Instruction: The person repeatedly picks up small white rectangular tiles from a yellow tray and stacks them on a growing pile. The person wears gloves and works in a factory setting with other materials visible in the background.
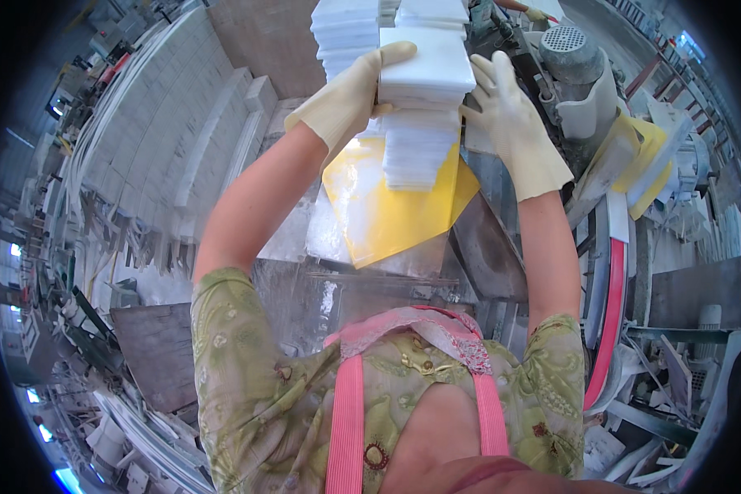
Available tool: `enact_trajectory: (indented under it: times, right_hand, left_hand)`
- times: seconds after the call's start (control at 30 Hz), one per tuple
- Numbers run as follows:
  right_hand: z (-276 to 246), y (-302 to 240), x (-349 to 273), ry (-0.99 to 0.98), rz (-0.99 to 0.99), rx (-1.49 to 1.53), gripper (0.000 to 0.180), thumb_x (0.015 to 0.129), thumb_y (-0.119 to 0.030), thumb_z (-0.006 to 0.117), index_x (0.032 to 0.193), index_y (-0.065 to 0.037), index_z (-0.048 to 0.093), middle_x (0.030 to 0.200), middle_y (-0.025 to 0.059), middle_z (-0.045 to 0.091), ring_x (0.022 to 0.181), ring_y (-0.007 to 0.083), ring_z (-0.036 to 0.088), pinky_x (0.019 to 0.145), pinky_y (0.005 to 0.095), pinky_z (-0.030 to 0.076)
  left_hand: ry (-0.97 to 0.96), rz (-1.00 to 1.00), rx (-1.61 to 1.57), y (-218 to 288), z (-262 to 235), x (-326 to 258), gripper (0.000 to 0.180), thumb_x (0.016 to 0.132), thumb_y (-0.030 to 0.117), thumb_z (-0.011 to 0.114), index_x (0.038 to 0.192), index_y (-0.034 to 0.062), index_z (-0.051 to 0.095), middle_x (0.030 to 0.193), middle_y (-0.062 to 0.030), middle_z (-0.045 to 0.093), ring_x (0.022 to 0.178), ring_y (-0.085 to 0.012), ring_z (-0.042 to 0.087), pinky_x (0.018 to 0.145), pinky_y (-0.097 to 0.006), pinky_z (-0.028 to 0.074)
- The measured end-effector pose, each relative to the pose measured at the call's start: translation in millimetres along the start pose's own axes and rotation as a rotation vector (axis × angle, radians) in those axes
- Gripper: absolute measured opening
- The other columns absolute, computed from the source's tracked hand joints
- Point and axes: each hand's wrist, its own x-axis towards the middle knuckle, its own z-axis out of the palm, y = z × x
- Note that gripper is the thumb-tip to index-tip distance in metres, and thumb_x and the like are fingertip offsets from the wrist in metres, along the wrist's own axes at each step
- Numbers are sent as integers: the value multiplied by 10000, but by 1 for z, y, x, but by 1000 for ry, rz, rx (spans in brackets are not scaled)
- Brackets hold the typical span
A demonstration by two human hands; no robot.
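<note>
White square tiles point(426, 62) are stacked in front of me, their edges slightly uneven. My left hand point(346, 89), in a cream glove, grips the left side of the upper tiles, with the thumb over the top face and fingertips lower at the edge. On the other side, my right hand point(506, 111), gloved alike, has its fingers stretched apart beside the right edge; some fingertips appear to touch it. Below the gripped tiles, a lower white stack point(420, 152) stands against a yellow sheet point(403, 210).
More white tile stacks point(346, 37) stand just beyond. Long pale stone blocks point(165, 115) are piled at left. A motor with a round vented cap point(566, 45) sits close to my right hand. A red-edged curved rail point(609, 321) runs at right, near scrap pieces point(675, 370).
</note>
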Motion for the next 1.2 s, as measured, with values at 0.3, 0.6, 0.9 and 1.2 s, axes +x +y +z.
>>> enact_trajectory:
  times: [0.3, 0.6, 0.9, 1.2]
  right_hand:
    - [-14, 31, 35, -257, -283, -282, 661, 999, -480, 552, 1493, -55, 442, 1478, 100, 460, 1349, 233, 420, 1092, 453, 375]
    - [-17, 39, 47, -282, -412, -378, 695, 745, 211, 555, 1387, -47, 488, 1393, 227, 541, 1265, 443, 515, 1028, 416, 495]
    - [-17, 41, 38, -252, -680, -805, 484, 942, 0, 540, 1419, -74, 502, 1401, 159, 553, 1274, 336, 524, 1042, 400, 466]
    - [16, 14, 16, -102, -34, -172, 670, 963, -467, 603, 1425, 4, 488, 1403, 156, 525, 1276, 235, 500, 1055, 388, 398]
  left_hand:
    - [-50, -23, 175, 5, 0, 23, 643, 863, 559, 683, 1282, 76, 619, 1159, -63, 686, 1044, -158, 641, 718, -301, 563]
    - [-330, 126, 1063, 60, -27, 2, 716, 923, 700, 496, 1028, 42, 757, 704, -186, 689, 434, -135, 577, 400, -214, 436]
    - [-284, 268, 452, -8, -38, 14, 955, 940, 792, 270, 1481, 32, 475, 1493, -208, 492, 1417, -289, 435, 1183, -503, 287]
    - [-269, 121, -137, -52, -4, 30, 975, 940, 767, 348, 1574, 28, 291, 1634, -211, 260, 1513, -355, 222, 1223, -503, 159]
